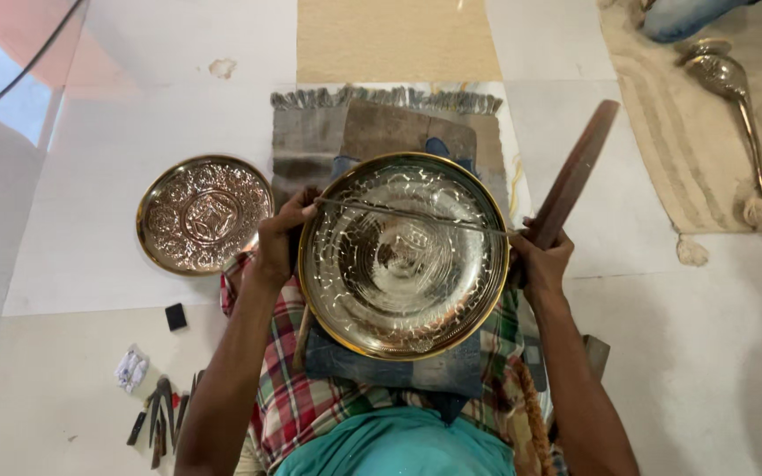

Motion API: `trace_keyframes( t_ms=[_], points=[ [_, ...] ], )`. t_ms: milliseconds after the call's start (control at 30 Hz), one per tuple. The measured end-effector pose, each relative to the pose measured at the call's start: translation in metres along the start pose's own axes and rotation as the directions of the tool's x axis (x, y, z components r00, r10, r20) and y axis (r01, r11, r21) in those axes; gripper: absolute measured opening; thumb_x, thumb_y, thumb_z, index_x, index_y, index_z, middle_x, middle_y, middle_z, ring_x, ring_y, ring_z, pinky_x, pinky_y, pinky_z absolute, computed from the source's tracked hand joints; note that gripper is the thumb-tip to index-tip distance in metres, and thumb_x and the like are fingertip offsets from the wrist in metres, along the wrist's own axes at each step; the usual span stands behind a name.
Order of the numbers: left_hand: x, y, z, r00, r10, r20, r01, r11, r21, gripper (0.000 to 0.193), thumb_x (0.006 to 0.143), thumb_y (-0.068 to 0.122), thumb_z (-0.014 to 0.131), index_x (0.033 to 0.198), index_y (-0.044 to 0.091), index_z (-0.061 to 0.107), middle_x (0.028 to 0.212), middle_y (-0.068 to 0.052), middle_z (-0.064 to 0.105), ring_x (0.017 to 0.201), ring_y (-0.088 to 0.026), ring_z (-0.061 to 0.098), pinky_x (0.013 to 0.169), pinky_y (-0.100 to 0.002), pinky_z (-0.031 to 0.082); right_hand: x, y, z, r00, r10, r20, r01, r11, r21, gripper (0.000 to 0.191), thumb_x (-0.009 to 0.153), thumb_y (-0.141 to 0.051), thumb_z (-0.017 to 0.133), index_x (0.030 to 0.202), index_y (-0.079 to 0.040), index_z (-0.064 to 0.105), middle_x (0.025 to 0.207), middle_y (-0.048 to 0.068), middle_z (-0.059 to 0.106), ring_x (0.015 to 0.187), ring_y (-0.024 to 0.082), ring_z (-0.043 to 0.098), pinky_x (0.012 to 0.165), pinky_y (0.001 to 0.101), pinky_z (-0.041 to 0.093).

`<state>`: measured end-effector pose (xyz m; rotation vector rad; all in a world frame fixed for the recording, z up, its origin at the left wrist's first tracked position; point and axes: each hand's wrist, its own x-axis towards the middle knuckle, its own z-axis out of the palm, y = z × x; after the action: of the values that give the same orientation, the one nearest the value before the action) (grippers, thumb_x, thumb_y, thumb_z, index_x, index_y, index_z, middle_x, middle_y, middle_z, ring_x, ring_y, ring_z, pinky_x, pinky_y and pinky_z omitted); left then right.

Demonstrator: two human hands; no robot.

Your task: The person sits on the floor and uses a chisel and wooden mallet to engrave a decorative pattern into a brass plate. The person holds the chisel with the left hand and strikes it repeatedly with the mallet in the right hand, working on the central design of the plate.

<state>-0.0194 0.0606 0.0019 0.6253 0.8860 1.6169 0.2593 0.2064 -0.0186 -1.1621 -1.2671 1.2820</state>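
I sit on the floor with the big brass plate [403, 254] across my lap, over the checked cloth [297, 397]. My left hand [277, 240] is closed on the plate's left rim and pinches one end of a thin metal rod [412, 215] laid across the dish; my right hand [541, 256] grips the right rim and a long wooden stick [573, 174]. I judge I'm marking across the face, which calls for steady hands. A finished embossed plate [204, 213] lies by the mat's [310, 132] left edge. I see no labels.

bright, even daylight; glare on the brass plate [403, 254]; soft shadows, wide-angle stretch at edges.
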Motion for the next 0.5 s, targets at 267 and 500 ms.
trace_keyframes(
  t_ms=[267, 500],
  points=[
    [-0.032, 0.009, -0.040, 0.747, 0.644, 0.166, -0.228, 0.014, 0.974, 0.050, 0.082, -0.009, 0.046, 0.131, -0.004, 0.055, 0.117, -0.017, 0.060, 0.107, -0.028, 0.062, 0.093, -0.040, 0.052, -0.026, 0.074, -0.019, 0.997, 0.065, -0.049, -0.080, 0.902, -0.423, 0.040, 0.077, -0.002, 0.081, 0.113, 0.000, 0.064, 0.091, 0.008, 0.067, 0.070, 0.019, 0.066, 0.058, 0.0336, 0.054],
    [-0.025, -0.044, -0.009, 0.955, 0.242, 0.171, -0.292, 0.663, 0.690, 0.032, 0.087, -0.015, 0.060, 0.116, -0.003, 0.065, 0.104, -0.014, 0.076, 0.095, -0.019, 0.075, 0.082, -0.031, 0.063, -0.105, 0.096, -0.062, 0.946, 0.321, -0.044, -0.323, 0.946, -0.044, 0.032, 0.078, -0.001, 0.080, 0.106, 0.000, 0.065, 0.081, 0.009, 0.066, 0.063, 0.017, 0.064, 0.056, 0.0320, 0.050]
  ],
)
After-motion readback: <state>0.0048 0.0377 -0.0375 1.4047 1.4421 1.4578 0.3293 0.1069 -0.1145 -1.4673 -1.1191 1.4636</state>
